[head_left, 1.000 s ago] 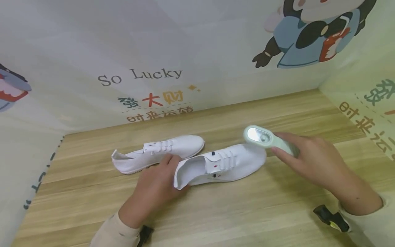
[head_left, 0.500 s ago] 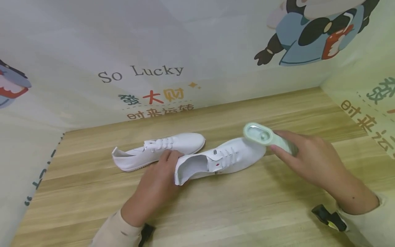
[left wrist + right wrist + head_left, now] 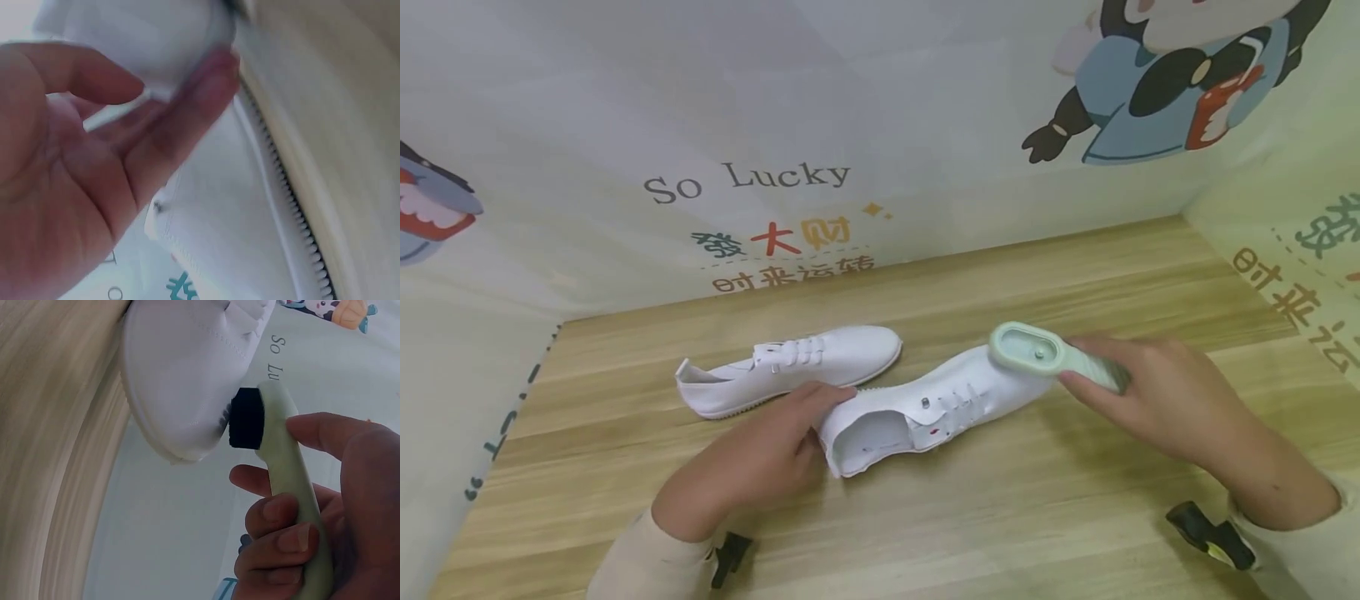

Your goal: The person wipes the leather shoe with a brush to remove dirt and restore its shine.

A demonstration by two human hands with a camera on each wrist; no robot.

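Observation:
My left hand point(image 3: 775, 446) pinches the heel of a white lace-up shoe point(image 3: 958, 383); the heel point(image 3: 144, 37) lies between thumb and fingers in the left wrist view. That shoe leans on its side, its opening turned toward me and its toe off to the right. A pale green shoe brush point(image 3: 1030, 348) is gripped in my right hand point(image 3: 1172, 400) over the toe. In the right wrist view its dark bristles point(image 3: 248, 419) meet the toe's upper point(image 3: 181, 381), and my fingers wrap the handle point(image 3: 290, 475).
The matching white shoe point(image 3: 850, 354) stands upright just behind the held one, toe to the right. Both are at a wood-grain tabletop point(image 3: 970, 525). A printed white backdrop point(image 3: 925, 100) closes off the back and both sides.
The held shoe has rolled, so its opening faces more toward me and its heel sits lower. My left forearm has shifted left. The brush has dipped slightly on the toe.

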